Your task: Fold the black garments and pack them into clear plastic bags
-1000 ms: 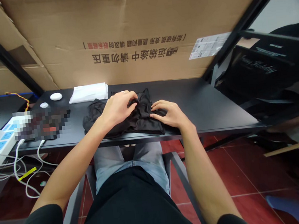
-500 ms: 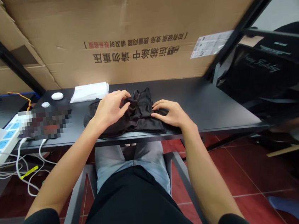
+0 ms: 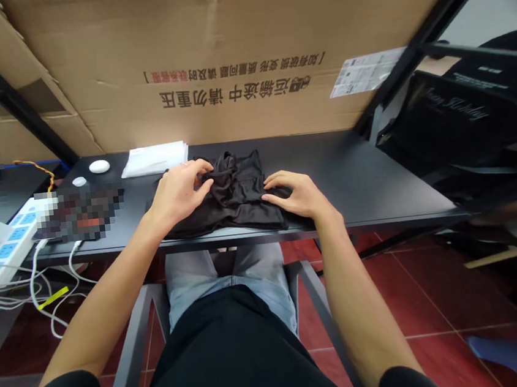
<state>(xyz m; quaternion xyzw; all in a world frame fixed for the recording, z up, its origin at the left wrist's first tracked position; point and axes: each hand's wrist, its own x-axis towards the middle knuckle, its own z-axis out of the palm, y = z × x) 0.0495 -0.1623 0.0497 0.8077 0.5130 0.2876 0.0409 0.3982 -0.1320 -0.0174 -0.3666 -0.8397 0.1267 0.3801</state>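
Note:
A thin, shiny black cloth (image 3: 253, 209) lies spread and wrinkled near the desk's front edge; its exact kind cannot be made out. My left hand (image 3: 182, 189) is over its left part, with thumb and fingers closed on a raised, bunched fold. At the right edge of the cloth, my right hand (image 3: 295, 192) has its thumb and curled fingers on the material, gripping the border. Part of the cloth's left side is hidden under my left hand and forearm.
A large cardboard sheet (image 3: 223, 37) stands behind the black desk (image 3: 353, 177). White packets (image 3: 156, 159), a white oval object (image 3: 99, 166) and a small round white piece (image 3: 79, 181) lie back left. A power strip (image 3: 11, 241) with cables is at left; a black bag (image 3: 453, 111) is at right.
My left hand has moved a little to the left, drawing the bunched fold of the cloth with it. My right hand has stayed at the right edge.

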